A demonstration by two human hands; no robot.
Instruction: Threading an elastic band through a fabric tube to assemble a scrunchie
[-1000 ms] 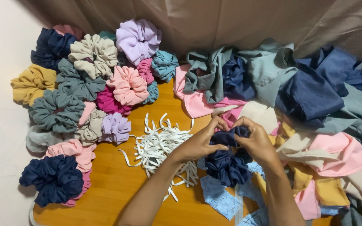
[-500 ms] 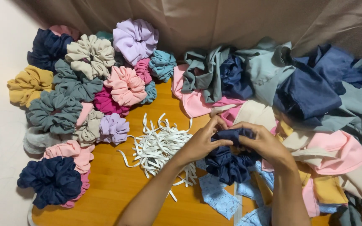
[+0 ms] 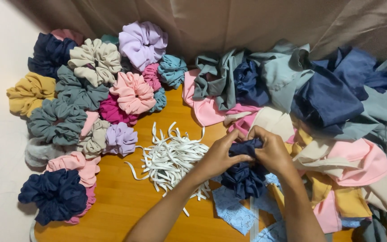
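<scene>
Both hands are closed on a navy scrunchie (image 3: 246,172). The left hand (image 3: 219,157) pinches its upper edge from the left, thumb laid across the gathered cloth; the right hand (image 3: 272,151) grips the same edge from the right, fingers curled over the top. The rest of the scrunchie hangs bunched below the hands and rests on the tabletop (image 3: 126,210), somewhat right of the middle and toward the near edge.

Just left of the left hand, touching the wrist, lies a loose heap of white elastic strips (image 3: 171,157). Below the scrunchie, at the near edge, lie light blue fabric pieces (image 3: 231,210).

To the right of the hands a fabric pile (image 3: 337,148) covers the right side of the tabletop: pink, cream, mustard, grey-green and dark blue pieces, running up to the far edge.

The left side holds a crowd of finished scrunchies, well apart from the hands: a navy one (image 3: 53,193) at the near left corner, a mustard one (image 3: 28,92) at the left edge, a grey-green one (image 3: 57,121), a pink one (image 3: 133,92) nearer the middle, a cream one (image 3: 96,60) and a lilac one (image 3: 143,42) at the far edge. A brown curtain (image 3: 247,22) hangs behind.
</scene>
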